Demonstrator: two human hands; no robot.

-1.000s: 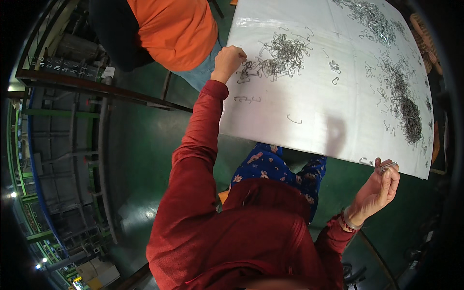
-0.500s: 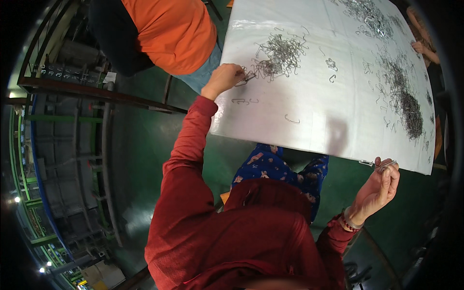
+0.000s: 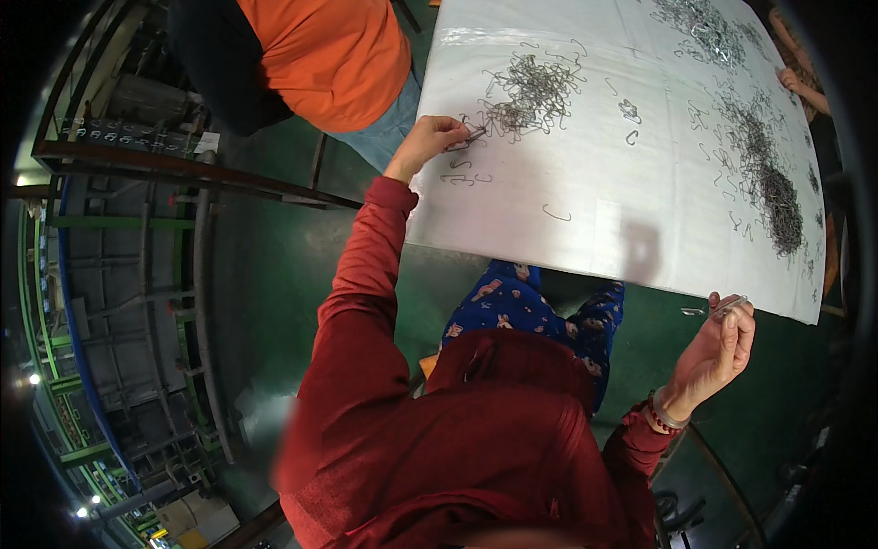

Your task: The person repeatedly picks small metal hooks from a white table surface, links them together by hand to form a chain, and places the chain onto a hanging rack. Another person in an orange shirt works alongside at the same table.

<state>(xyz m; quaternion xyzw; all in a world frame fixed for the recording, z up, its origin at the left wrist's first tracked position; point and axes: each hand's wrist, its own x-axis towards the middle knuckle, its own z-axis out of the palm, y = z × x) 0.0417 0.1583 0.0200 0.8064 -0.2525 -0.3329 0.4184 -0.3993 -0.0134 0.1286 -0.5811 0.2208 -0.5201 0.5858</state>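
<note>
My left hand (image 3: 432,145) is at the table's left edge, its fingertips pinched on several thin metal wire hooks (image 3: 475,136). They point at the near end of a loose heap of wire hooks (image 3: 535,91). A few single hooks (image 3: 479,178) lie just below that hand, and one more hook (image 3: 556,213) lies alone nearer me. My right hand (image 3: 718,352) is raised by the front edge at the right, palm turned up, thumb and fingers closed on small shiny wire hooks (image 3: 732,306). One piece sticks out to the left of its fingers.
The white-covered table (image 3: 585,242) bears another long dark heap of hooks (image 3: 777,206) at right and a shinier heap (image 3: 709,32) at the far side. A person in an orange top (image 3: 334,64) sits at left; another person's hand (image 3: 794,82) shows at far right. A metal rack (image 3: 137,157) stands left.
My left hand has shifted slightly with its hooks, staying by the heap's near end. Another hook now shows among the loose ones below it. My right hand has barely moved.
</note>
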